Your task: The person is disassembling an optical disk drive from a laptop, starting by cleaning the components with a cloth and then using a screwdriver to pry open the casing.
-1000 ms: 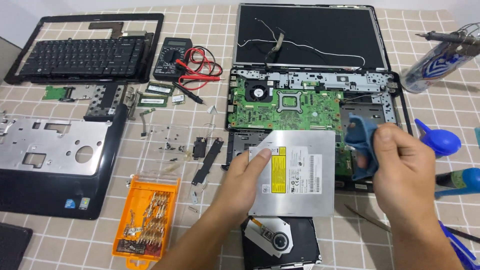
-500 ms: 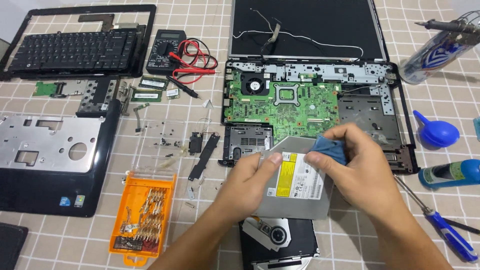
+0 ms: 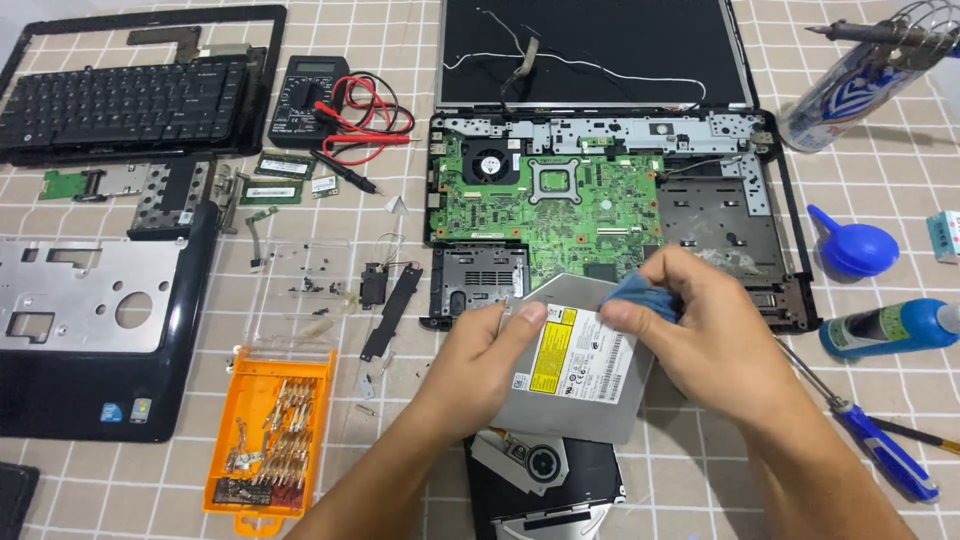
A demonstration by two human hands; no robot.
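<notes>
- Left hand (image 3: 478, 352) gripped the grey optical drive (image 3: 575, 365) by its left edge, thumb on top, holding it tilted above the table, just in front of the opened laptop base (image 3: 600, 200).
- Right hand (image 3: 715, 335) pinched a blue cloth (image 3: 632, 292) against the drive's top cover.
- Drive looked light, stiff, thin-skinned metal; edges seemed the safest hold, label face likely slippery.
- Drive's right edge and most of the cloth were hidden under the right hand; the second drive (image 3: 545, 485) below was cut off by the frame.

hands 2 (image 3: 478, 365) | screwdrivers 1 (image 3: 880, 450) | bottles 1 (image 3: 885, 328) (maybe more offscreen)
</notes>
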